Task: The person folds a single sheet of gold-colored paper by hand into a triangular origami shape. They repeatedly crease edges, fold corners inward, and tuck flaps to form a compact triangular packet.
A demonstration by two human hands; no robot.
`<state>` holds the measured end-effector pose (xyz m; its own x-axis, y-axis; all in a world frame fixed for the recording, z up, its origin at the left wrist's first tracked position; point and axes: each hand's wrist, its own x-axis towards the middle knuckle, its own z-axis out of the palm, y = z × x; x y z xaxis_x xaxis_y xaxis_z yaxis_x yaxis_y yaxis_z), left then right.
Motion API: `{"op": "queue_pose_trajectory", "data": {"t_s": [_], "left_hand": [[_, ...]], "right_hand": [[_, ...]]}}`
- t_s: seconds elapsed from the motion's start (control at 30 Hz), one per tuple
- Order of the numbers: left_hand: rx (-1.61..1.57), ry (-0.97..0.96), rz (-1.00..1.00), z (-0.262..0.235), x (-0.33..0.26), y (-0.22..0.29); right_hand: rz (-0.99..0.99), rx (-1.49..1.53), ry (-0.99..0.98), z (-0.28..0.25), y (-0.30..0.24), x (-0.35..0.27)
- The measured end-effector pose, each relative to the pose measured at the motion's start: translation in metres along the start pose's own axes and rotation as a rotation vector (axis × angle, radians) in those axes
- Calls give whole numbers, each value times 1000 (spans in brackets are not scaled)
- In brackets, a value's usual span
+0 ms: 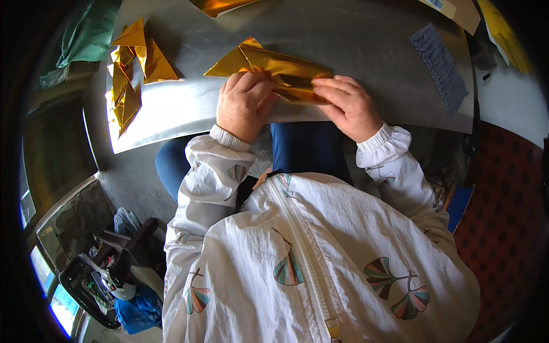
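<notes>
A partly folded sheet of shiny gold foil paper lies near the front edge of the metal table, with a pointed end at its left. My left hand grips its near edge left of the middle, fingers curled over the foil. At the sheet's right end, my right hand pinches the foil between thumb and fingers. Several folded gold foil pieces with pointed corners lie in a loose group at the table's left side.
The metal table spans the view ahead. More gold foil lies at its far edge. A grey knitted cloth rests at the right, near a cardboard box. Green fabric is at far left; a bin holding clutter stands lower left.
</notes>
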<state>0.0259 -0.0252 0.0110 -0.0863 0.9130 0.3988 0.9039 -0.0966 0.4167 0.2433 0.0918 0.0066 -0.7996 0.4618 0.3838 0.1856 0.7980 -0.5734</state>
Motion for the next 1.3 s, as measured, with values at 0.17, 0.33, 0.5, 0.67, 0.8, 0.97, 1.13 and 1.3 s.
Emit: {"op": "queue_pose_trajectory", "data": {"t_s": [0.17, 0.33, 0.5, 0.67, 0.8, 0.97, 1.13, 1.3], "left_hand": [[-68, 78, 19, 6, 3, -3], [-144, 102, -69, 8, 1, -2], [-199, 118, -131, 10, 4, -1], [-192, 117, -157, 9, 5, 1], [-212, 102, -163, 8, 5, 1], [-190, 33, -168, 4, 5, 1], [-129, 56, -129, 5, 4, 3], [71, 29, -99, 7, -1, 9]], "right_hand": [[98, -25, 95, -10, 8, 1], [150, -7, 119, -10, 9, 2], [191, -34, 142, -9, 10, 2], [231, -8, 152, -8, 12, 0], [228, -16, 169, -7, 11, -1], [192, 29, 138, -14, 10, -1], [195, -2, 106, -15, 8, -3], [175, 8, 84, -15, 13, -1]]}}
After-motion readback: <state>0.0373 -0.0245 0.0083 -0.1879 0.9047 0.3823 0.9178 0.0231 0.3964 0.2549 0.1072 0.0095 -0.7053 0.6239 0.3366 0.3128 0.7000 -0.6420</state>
